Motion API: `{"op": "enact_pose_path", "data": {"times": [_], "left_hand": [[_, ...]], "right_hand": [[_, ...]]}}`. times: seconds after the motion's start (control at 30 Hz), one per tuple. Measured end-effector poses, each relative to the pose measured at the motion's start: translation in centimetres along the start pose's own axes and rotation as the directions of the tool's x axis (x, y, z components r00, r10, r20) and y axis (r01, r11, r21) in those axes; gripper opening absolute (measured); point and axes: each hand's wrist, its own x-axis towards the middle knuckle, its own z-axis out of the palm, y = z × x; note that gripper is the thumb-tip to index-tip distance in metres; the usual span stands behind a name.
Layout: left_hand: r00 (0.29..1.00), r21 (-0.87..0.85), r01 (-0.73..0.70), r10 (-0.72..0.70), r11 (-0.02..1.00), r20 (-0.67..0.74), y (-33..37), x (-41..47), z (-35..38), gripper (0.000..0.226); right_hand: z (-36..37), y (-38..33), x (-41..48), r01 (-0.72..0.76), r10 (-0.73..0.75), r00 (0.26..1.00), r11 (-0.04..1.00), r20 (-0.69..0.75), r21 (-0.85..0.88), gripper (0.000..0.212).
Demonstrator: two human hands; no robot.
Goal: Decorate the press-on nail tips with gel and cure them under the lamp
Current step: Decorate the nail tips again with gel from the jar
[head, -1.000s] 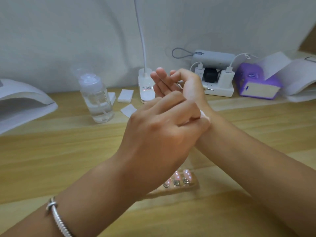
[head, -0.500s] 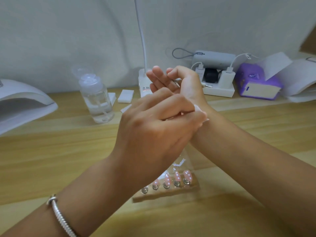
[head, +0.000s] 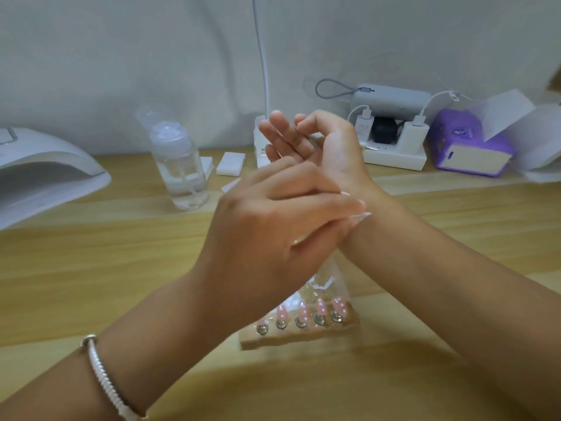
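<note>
- Fingers (head: 306,205) of the left hand (head: 267,238) are lying close together and nearly straight across the right wrist, pressing on it. The thumb is tucked out of sight, so I cannot tell whether they are pinching anything against the skin.
- Far left, the white curing lamp (head: 51,174) is sitting on the wooden table (head: 91,284), its opening facing the middle.
- Right of it a clear pump bottle (head: 179,168) is standing, with small white pads (head: 230,164) lying just behind.
- Below the hands, the pink nail tips (head: 303,312), dotted white, are standing in a row on a wooden holder (head: 303,338), with neither hand touching them. Crinkled clear plastic (head: 321,284) is lying right behind.
- The right hand (head: 334,147) is being held up, its fingers loose and gripping nothing visible.
- Further right, a power strip (head: 394,153) and a purple tissue pack (head: 470,147) are sitting by the wall.
- As I judge it, decorating is pausing while the wrist is being rubbed or wiped, perhaps clean of stray gel. The tips look painted, and curing is not yet done.
- The next move is likely calling for a free hand gripping the holder by its wooden ends, keeping it level and sliding it well left into the lamp without brushing the wet tips.
</note>
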Motion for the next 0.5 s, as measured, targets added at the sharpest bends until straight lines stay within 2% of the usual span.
{"op": "enact_pose_path", "data": {"times": [0.1,0.2,0.27,0.33,0.4,0.43,0.5], "left_hand": [[0.97,-0.035,0.036,-0.027,0.999,0.242,-0.9,-0.2,-2.3,0.009],[0.958,0.089,0.08,-0.101,0.993,0.269,-2.9,-1.8,-6.0,0.009],[0.942,0.151,0.151,-0.188,0.977,0.277,-4.1,-3.3,-8.0,0.013],[0.903,0.219,0.229,-0.291,0.949,0.317,-4.9,-5.4,-9.1,0.018],[0.85,0.296,0.275,-0.375,0.915,0.37,-5.0,-7.3,-9.0,0.024],[0.829,0.327,0.274,-0.395,0.904,0.397,-4.8,-8.1,-8.7,0.028],[0.798,0.349,0.245,-0.393,0.905,0.458,-4.4,-9.0,-8.2,0.033]], "right_hand": [[-0.5,-1.1,0.0,0.089,-0.073,0.991,0.985,0.114,-0.146,0.017],[-2.4,-2.7,0.0,0.216,-0.163,0.97,0.919,0.181,-0.329,0.033],[-4.4,-3.3,-0.4,0.275,-0.195,0.96,0.783,0.198,-0.558,0.028],[-6.8,-2.8,-1.2,0.3,-0.16,0.954,0.532,0.253,-0.792,0.026],[-8.5,-1.4,-2.2,0.301,-0.079,0.953,0.346,0.292,-0.889,0.034],[-9.0,-0.6,-2.7,0.314,-0.063,0.949,0.308,0.31,-0.898,0.038],[-9.3,1.0,-3.4,0.369,-0.092,0.929,0.319,0.359,-0.873,0.043]]}}
